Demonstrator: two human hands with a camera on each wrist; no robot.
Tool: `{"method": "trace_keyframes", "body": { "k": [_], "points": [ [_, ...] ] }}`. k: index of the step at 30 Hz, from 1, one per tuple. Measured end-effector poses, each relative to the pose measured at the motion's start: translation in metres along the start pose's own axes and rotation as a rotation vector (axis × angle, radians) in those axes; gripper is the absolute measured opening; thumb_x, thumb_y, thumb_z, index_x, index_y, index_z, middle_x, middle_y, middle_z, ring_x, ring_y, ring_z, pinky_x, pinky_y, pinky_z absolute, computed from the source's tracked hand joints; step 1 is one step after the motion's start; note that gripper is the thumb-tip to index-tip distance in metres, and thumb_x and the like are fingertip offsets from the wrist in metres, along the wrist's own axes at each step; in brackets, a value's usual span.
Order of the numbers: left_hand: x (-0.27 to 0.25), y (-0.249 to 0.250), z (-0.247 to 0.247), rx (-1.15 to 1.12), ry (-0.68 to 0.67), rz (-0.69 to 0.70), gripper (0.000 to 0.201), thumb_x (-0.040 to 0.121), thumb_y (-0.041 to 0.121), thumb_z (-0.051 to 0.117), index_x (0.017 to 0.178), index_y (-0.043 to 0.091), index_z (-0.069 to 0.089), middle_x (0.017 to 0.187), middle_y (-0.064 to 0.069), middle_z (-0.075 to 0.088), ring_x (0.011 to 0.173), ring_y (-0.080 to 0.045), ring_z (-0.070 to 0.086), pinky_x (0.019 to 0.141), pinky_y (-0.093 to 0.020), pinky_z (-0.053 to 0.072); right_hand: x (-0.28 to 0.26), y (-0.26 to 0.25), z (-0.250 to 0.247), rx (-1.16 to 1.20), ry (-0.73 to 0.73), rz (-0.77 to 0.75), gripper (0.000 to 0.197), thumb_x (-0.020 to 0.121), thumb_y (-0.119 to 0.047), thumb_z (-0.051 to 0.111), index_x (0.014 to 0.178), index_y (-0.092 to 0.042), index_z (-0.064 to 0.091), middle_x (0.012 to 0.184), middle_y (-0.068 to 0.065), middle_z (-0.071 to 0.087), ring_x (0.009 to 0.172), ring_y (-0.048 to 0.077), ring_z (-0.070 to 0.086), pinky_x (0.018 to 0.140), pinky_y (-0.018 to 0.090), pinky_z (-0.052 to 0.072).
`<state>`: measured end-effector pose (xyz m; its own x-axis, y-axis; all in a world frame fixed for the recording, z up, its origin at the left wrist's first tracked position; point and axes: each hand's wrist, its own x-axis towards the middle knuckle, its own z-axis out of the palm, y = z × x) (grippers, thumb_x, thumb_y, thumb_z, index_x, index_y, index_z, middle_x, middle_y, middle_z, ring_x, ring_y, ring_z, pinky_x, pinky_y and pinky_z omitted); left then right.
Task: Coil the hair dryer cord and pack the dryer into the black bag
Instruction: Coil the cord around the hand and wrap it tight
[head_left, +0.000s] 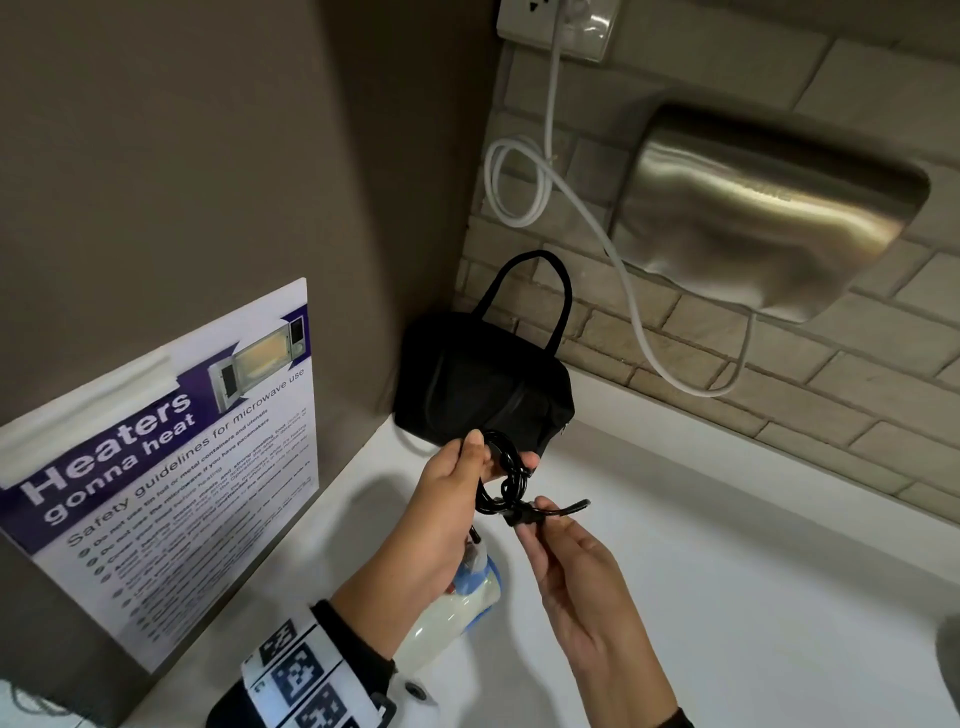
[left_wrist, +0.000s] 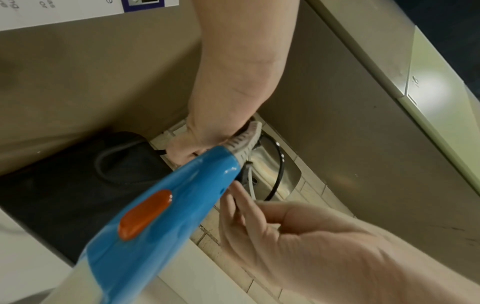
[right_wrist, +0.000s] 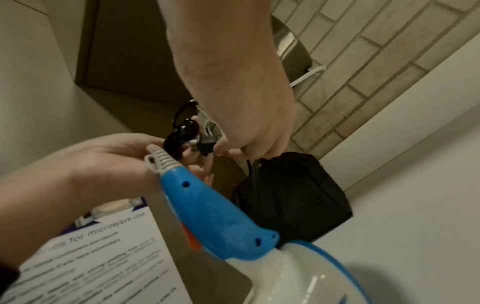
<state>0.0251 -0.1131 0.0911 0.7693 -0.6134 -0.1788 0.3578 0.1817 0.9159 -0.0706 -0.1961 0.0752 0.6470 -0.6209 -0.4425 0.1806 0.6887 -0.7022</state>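
While the left hand (head_left: 447, 499) pinches the coiled cord (head_left: 501, 470) and the right hand (head_left: 566, 561) grips the plug (right_wrist: 206, 144), a loosened pinch could let the loops spring open above the bench (head_left: 727, 545)

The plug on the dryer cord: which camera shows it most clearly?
The right wrist view: the plug sits near the middle, pinched by the right hand, its dark body distinct. The head view shows it small between the fingers beside the coiled cord. In the left wrist view the hair dryer hides it.

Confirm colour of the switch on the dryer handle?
Orange. The switch sits on the blue handle of the hair dryer; the left wrist view shows it best.
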Motion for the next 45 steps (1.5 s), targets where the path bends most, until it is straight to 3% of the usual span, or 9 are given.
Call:
{"method": "trace_keyframes", "body": {
  "k": [6,13,22,27,32,35,39,42,45],
  "points": [
    [-0.001,-0.005,0.003,-0.028,0.026,0.014,0.038,0.102,0.038,0.033,0.101,0.011,0.060,0.094,0.004,0.077,0.101,-0.022,0.068,0.107,-0.045,0.039,-0.011,-0.003,0.022,0.081,0.027,0.027,0.020,0.095,0.009,0.041,0.093,0.006,0.061,0.064,0.007,0.073,0.060,0.013,0.072,0.055,0.022,0.059],
    [0.000,-0.004,0.003,-0.073,-0.008,0.058,0.037,0.103,0.035,0.031,0.104,0.010,0.058,0.103,0.002,0.075,0.098,-0.007,0.068,0.087,-0.024,0.043,-0.013,0.003,0.026,0.228,0.042,0.140,0.021,0.095,0.008,0.040,0.090,0.010,0.061,0.069,0.018,0.072,0.060,0.020,0.072,0.060,0.028,0.060],
    [0.002,-0.008,0.004,-0.124,0.035,0.011,0.038,0.102,0.031,0.033,0.115,0.013,0.064,0.117,-0.003,0.070,0.114,-0.017,0.061,0.105,-0.032,0.041,-0.008,0.007,0.025,0.239,0.040,0.167,0.023,0.095,0.009,0.041,0.087,0.010,0.063,0.073,0.017,0.074,0.065,0.020,0.073,0.071,0.031,0.057],
    [0.002,-0.009,0.005,-0.181,0.004,0.001,0.036,0.103,0.028,0.031,0.108,0.008,0.060,0.114,-0.007,0.071,0.112,-0.023,0.063,0.101,-0.037,0.045,-0.002,0.011,0.022,0.265,0.043,0.166,0.023,0.095,0.010,0.040,0.089,0.008,0.062,0.078,0.017,0.074,0.066,0.019,0.073,0.062,0.027,0.060],
    [0.005,-0.016,0.004,-0.015,0.016,0.016,0.037,0.101,0.042,0.030,0.105,0.024,0.062,0.110,-0.001,0.073,0.113,-0.020,0.063,0.109,-0.045,0.037,-0.002,0.007,0.024,0.231,0.037,0.151,0.027,0.094,0.013,0.037,0.084,0.007,0.061,0.070,0.014,0.074,0.063,0.016,0.073,0.065,0.028,0.059],
    [0.003,-0.017,0.003,0.105,0.063,0.031,0.031,0.099,0.047,0.031,0.104,0.037,0.060,0.111,0.008,0.069,0.113,-0.011,0.060,0.101,-0.035,0.042,-0.001,0.003,0.026,0.311,0.015,0.198,0.025,0.093,0.014,0.037,0.086,0.009,0.061,0.071,0.020,0.072,0.062,0.023,0.073,0.063,0.032,0.059],
    [-0.004,-0.015,0.004,0.260,0.025,0.095,0.031,0.102,0.040,0.027,0.120,0.030,0.051,0.109,0.015,0.063,0.089,0.019,0.056,0.071,-0.002,0.043,-0.002,0.000,0.027,0.274,-0.047,0.221,0.028,0.093,0.014,0.035,0.093,0.012,0.063,0.080,0.020,0.073,0.068,0.023,0.074,0.062,0.029,0.061],
    [0.003,-0.015,0.000,0.213,0.008,0.040,0.044,0.093,0.058,0.030,0.127,0.036,0.049,0.126,0.014,0.061,0.118,-0.004,0.054,0.102,-0.033,0.041,-0.002,-0.001,0.025,0.142,-0.071,0.141,0.042,0.093,0.012,0.038,0.067,0.004,0.070,0.069,0.010,0.074,0.064,0.013,0.072,0.063,0.021,0.059],
    [0.006,-0.014,0.001,0.040,0.000,-0.057,0.045,0.092,0.056,0.034,0.124,0.031,0.054,0.122,0.004,0.067,0.117,-0.017,0.060,0.103,-0.052,0.039,0.002,0.001,0.021,0.120,-0.099,0.123,0.034,0.095,0.011,0.037,0.077,0.004,0.065,0.069,0.008,0.073,0.060,0.010,0.069,0.062,0.018,0.058]
  ]
}}
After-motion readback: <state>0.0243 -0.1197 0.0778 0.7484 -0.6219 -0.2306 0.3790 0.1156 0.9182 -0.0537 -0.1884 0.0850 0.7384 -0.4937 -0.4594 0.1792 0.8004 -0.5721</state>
